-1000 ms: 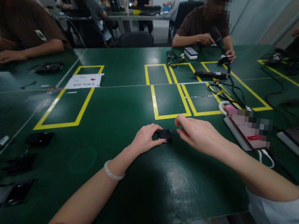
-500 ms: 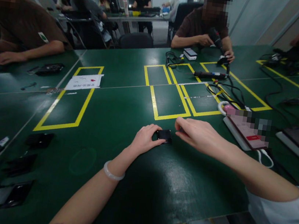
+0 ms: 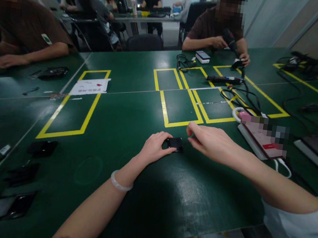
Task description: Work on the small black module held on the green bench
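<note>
On the green table, my left hand [image 3: 155, 147] is closed around one end of a small flat black rectangular piece [image 3: 175, 144]. Its thumb lies along the near side and the fingers along the far side. Just to the right of that piece, my right hand [image 3: 205, 139] hovers with its fingers curled inward and the thumb near them. Whatever may lie between those fingertips is hidden or too small to make out.
Black parts [image 3: 41, 148] and a glossy black piece [image 3: 4, 207] lie at the left. A phone on a white block [image 3: 259, 139] sits beside my right forearm. Yellow tape [image 3: 182, 124] marks the table beyond, near a cabled tool [image 3: 223, 80]. Co-workers sit around.
My right hand has shifted slightly, its fingertips a little higher and the curl changed. My left hand and the black piece have stayed in place.
</note>
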Motion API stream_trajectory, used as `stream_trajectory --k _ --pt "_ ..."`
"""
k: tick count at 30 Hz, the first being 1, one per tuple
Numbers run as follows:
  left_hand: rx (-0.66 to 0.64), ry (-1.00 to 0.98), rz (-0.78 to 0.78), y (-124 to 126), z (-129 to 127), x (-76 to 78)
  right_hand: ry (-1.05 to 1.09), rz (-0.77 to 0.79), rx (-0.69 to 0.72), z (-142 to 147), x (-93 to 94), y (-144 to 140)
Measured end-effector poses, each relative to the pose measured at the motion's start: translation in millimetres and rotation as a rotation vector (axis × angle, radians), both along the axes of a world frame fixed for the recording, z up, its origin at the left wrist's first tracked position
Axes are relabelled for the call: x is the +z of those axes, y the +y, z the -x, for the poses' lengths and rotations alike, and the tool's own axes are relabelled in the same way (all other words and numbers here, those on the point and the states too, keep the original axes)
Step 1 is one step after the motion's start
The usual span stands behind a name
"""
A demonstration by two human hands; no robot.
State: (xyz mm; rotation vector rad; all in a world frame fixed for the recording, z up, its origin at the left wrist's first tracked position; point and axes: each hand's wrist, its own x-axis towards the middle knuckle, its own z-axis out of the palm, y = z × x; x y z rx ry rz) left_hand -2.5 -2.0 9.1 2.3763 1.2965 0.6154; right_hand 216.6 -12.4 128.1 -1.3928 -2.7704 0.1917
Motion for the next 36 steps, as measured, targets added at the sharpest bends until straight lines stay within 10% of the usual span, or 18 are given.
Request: stream_trajectory --k 36 --pt "0.007 0.016 0.005 -1.5 -1.9 0.2 -0.112 -0.050 -0.050 2.1 -3.1 1.1"
